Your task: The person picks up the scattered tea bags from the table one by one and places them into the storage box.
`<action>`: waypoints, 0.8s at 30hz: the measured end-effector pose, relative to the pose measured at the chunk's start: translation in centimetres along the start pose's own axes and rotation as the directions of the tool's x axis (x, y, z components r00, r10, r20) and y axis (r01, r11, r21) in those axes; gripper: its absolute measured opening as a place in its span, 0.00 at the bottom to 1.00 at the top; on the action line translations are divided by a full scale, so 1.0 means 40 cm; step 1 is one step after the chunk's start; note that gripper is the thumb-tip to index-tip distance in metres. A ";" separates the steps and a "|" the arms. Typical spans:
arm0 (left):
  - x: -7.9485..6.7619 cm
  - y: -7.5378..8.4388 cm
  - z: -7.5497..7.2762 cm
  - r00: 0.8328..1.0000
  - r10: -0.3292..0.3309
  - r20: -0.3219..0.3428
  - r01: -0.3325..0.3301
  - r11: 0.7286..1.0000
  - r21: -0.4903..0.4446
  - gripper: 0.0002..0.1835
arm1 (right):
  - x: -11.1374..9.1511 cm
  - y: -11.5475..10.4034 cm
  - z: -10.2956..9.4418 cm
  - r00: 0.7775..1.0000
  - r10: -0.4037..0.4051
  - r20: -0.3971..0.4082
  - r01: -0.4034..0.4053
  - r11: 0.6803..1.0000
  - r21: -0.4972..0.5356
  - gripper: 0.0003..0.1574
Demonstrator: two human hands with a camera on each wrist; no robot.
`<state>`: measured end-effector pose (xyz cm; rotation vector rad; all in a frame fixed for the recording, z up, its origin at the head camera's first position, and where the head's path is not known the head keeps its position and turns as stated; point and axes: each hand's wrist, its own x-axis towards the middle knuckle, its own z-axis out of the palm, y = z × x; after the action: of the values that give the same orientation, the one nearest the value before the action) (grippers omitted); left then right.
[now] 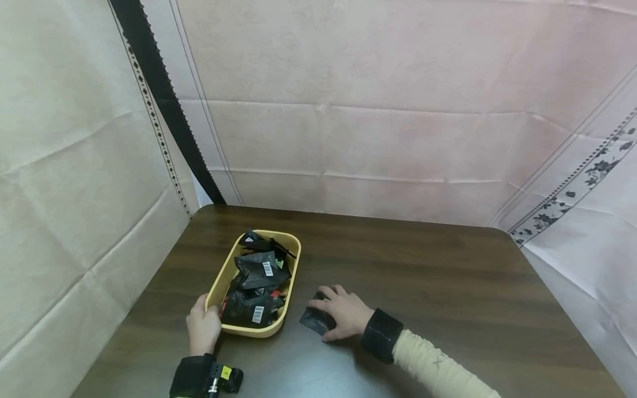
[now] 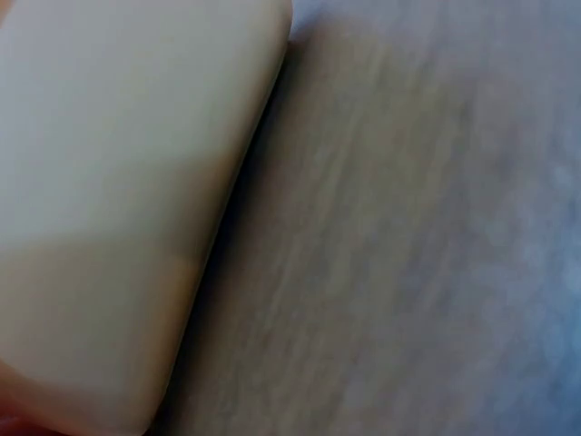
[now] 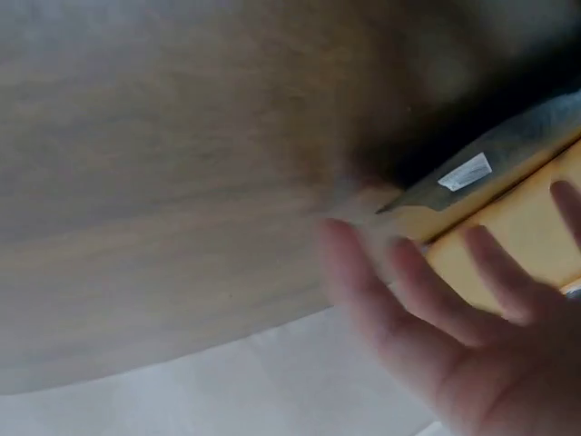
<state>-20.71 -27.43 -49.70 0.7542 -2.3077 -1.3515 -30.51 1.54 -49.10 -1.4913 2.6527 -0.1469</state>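
A yellow plastic basket [image 1: 225, 282] stands on the table, holding several black packets [image 1: 264, 270] with white barcode labels. My left hand [image 1: 204, 326] grips its near left corner at the rim. In the left wrist view the basket's pale side wall [image 2: 109, 182] fills the left part, blurred. To the right of the basket, my right hand [image 1: 345, 313] reaches over a single black packet [image 1: 316, 320], partly covering it. The right wrist view shows spread, fairly straight fingers [image 3: 354, 272] beside this packet [image 3: 508, 163], which has a white label.
The brown wood-grain table [image 1: 423, 276] extends behind and to the right of the hands. Pale cloth [image 1: 348, 138] hangs along its back and both sides, with a black strip [image 1: 169, 99] at the back left corner.
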 end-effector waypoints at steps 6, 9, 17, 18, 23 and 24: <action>0.002 -0.005 -0.004 0.999 -0.034 0.029 0.034 0.999 -0.006 0.22 | 0.022 -0.011 -0.009 0.986 0.073 0.147 -0.077 0.997 0.019 0.44; 0.003 -0.003 -0.002 0.999 -0.041 0.036 0.041 0.999 -0.013 0.22 | 0.033 -0.014 -0.016 0.983 0.091 0.162 -0.096 0.995 0.024 0.44; 0.005 -0.001 -0.009 0.997 -0.060 0.041 0.061 0.998 -0.015 0.22 | 0.051 -0.018 -0.026 0.986 0.100 0.136 -0.110 0.992 0.063 0.38; 0.005 -0.001 -0.010 0.997 -0.062 0.041 0.063 0.998 -0.016 0.22 | 0.052 -0.019 -0.027 0.986 0.101 0.136 -0.110 0.992 0.058 0.36; 0.004 0.001 -0.007 0.997 -0.066 0.051 0.067 0.998 -0.019 0.22 | 0.057 -0.020 -0.015 0.988 0.076 0.136 -0.073 0.997 -0.029 0.21; 0.004 0.001 -0.006 0.997 -0.066 0.050 0.067 0.998 -0.020 0.22 | 0.058 -0.017 -0.010 0.989 0.066 0.129 -0.060 0.997 -0.050 0.18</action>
<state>-20.72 -27.67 -49.56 0.8062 -2.3207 -1.4379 -31.18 -0.79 -48.71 -1.3766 2.6118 0.0166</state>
